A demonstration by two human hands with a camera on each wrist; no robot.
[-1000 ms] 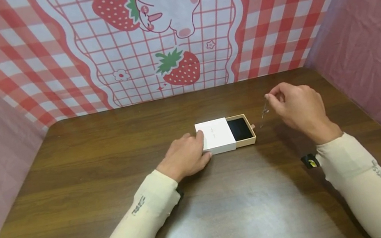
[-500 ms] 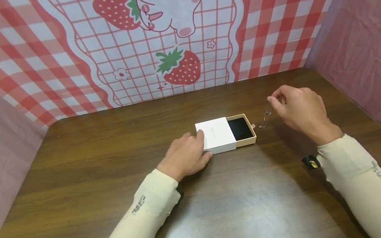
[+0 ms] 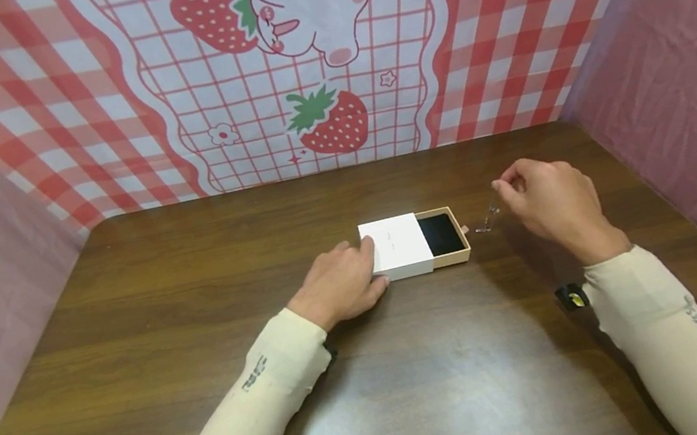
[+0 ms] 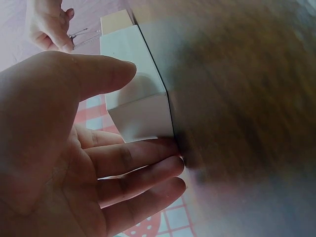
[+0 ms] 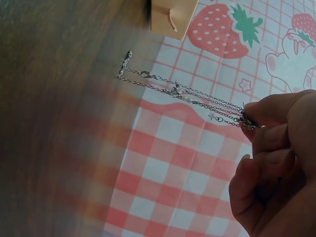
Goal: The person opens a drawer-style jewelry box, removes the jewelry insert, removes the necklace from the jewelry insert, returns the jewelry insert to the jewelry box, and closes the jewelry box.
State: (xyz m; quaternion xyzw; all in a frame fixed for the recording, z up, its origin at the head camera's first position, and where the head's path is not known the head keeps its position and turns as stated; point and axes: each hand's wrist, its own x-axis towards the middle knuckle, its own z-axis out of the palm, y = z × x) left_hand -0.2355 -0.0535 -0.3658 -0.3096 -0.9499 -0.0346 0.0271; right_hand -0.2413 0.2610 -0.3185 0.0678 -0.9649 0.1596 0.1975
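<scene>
At the middle of the table a small white box sleeve (image 3: 396, 240) lies flat, faint lettering on its top. Its tan drawer (image 3: 452, 259) is slid partly out to the right, showing a black lining pad (image 3: 440, 235) and a small pull tab (image 3: 464, 229). My left hand (image 3: 340, 283) grips the sleeve's left end, thumb along the near side. Right of the drawer, my right hand (image 3: 552, 204) pinches a thin silver chain (image 5: 192, 101) between thumb and finger. Several strands hang from the pinch, with a small star charm (image 5: 212, 117); the lower end lies bunched on the table.
The brown wooden table (image 3: 195, 287) is backed by a red-and-white checked cloth (image 3: 497, 34) with strawberries and a white cartoon animal. Pink cloth (image 3: 676, 82) hangs at both sides. Dark wrist cameras (image 3: 571, 296) sit below the sleeves.
My right hand has come down slightly, and the chain's lower end, which hung freely, now folds onto the table beside the drawer tab. My left hand and the box stay put.
</scene>
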